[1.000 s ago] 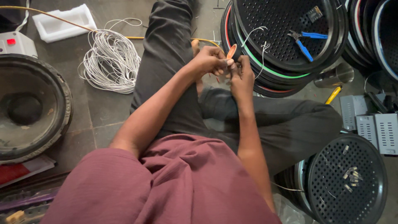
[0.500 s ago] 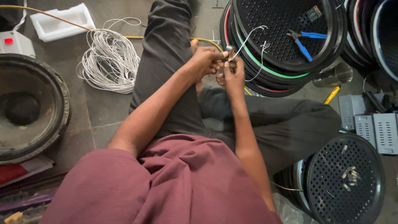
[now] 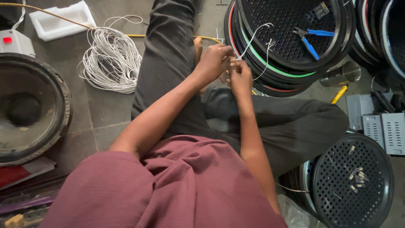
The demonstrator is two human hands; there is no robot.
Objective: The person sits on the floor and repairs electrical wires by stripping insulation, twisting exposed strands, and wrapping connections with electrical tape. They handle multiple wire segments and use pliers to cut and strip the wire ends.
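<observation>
My left hand (image 3: pixel 215 61) and my right hand (image 3: pixel 240 76) meet in front of my knees, fingers pinched together on thin white wire ends (image 3: pixel 253 40). The wires curl up over the edge of a stack of round black perforated grilles (image 3: pixel 287 38). What sits between my fingertips is too small to make out. Blue-handled pliers (image 3: pixel 310 40) lie on top of that stack, just beyond my hands.
A coil of white wire (image 3: pixel 112 59) lies on the floor at left, beside a large speaker cone (image 3: pixel 25 109) and a white foam tray (image 3: pixel 59 21). Another black grille (image 3: pixel 352 181) with small metal parts sits at lower right. Grey metal boxes (image 3: pixel 382 126) stand at right.
Both hands have shifted slightly, closing together on the wire ends; an orange-tipped piece seen between the fingers a second ago is no longer visible.
</observation>
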